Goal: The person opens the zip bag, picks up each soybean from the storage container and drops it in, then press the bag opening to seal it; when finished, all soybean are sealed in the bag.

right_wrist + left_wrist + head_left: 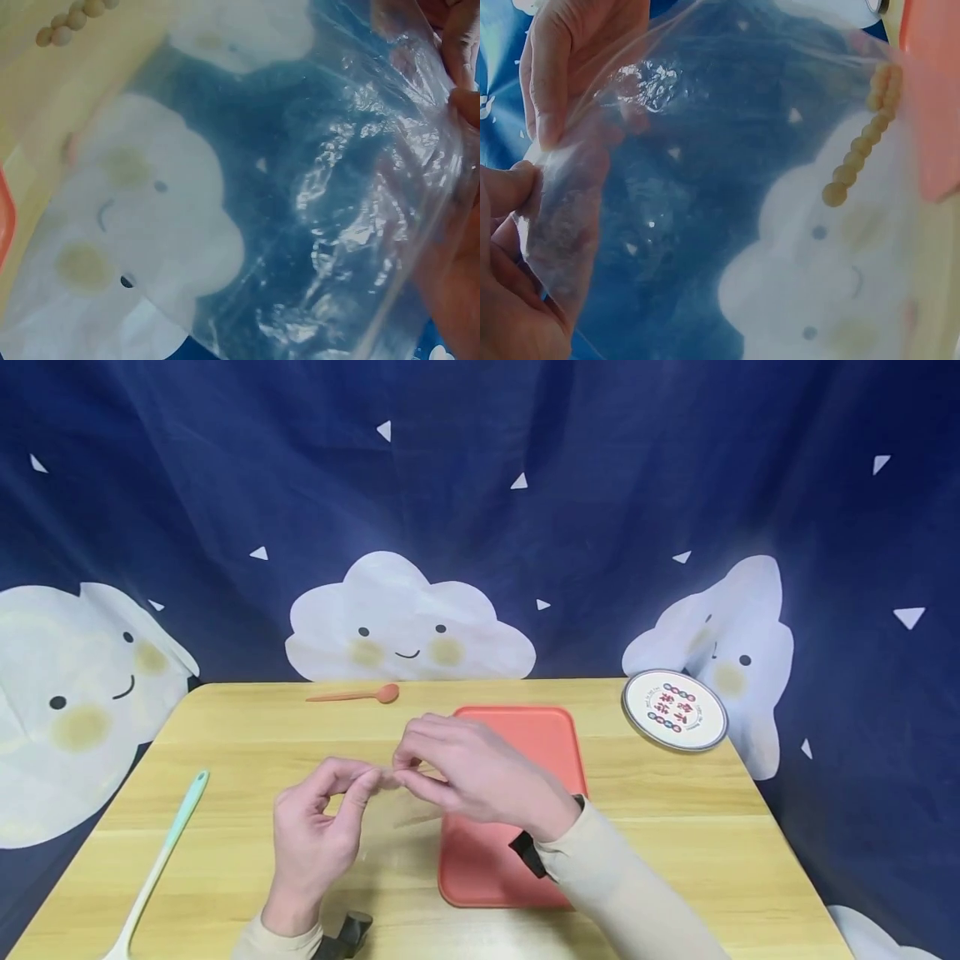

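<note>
Between my two hands hangs a clear plastic bag [675, 202], thin and crinkled, hard to make out in the head view. My left hand [317, 835] pinches its upper edge between thumb and fingers. Close beside it, my right hand [476, 768] pinches the same edge, fingertips almost meeting the left ones. A string of round yellowish beads [855, 159] lies low in the bag, at its far end from the fingers in the left wrist view. In the right wrist view, the beads [75, 21] show at the upper left through the film.
Under my right forearm lies a coral tray [483, 877] on the wooden table [660, 827]. An orange spoon [386, 694] rests near the back edge. At the back right corner sits a white plate [675, 710] with red lettering. A long mint-handled utensil [168, 847] lies at left.
</note>
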The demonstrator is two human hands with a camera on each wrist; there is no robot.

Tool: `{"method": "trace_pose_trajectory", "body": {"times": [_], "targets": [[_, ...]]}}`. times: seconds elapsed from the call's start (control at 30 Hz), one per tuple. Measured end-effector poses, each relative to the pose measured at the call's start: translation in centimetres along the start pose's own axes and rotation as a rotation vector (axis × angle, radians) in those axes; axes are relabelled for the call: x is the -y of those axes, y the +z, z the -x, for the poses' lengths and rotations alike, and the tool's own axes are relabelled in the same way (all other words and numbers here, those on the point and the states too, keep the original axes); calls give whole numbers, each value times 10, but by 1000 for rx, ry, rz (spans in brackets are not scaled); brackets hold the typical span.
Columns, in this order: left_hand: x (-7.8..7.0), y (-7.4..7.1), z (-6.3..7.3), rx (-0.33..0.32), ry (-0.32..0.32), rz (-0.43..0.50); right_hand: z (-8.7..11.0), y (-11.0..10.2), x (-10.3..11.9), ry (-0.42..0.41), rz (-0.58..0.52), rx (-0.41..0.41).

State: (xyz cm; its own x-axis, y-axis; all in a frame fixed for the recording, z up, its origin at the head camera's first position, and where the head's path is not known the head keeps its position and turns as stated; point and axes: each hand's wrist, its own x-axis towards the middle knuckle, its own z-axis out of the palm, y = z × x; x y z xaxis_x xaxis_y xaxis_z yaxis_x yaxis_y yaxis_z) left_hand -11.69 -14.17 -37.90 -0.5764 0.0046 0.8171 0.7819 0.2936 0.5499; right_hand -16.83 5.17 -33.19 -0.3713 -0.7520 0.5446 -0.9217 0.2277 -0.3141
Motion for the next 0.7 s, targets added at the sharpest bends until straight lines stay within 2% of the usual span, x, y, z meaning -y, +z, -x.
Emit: {"method": "trace_pose_trajectory", "body": {"times": [0.27,0.53,0.7], "targets": [[1,1,2,-13,16,20,4,-1,-3,10,-31,4],[3,-1,4,-39,-3,-17,11,0,-6,47,-34,-8],[3,-4,3,-66,-23,38,16,-6,-9,67,-8,-11]]}}
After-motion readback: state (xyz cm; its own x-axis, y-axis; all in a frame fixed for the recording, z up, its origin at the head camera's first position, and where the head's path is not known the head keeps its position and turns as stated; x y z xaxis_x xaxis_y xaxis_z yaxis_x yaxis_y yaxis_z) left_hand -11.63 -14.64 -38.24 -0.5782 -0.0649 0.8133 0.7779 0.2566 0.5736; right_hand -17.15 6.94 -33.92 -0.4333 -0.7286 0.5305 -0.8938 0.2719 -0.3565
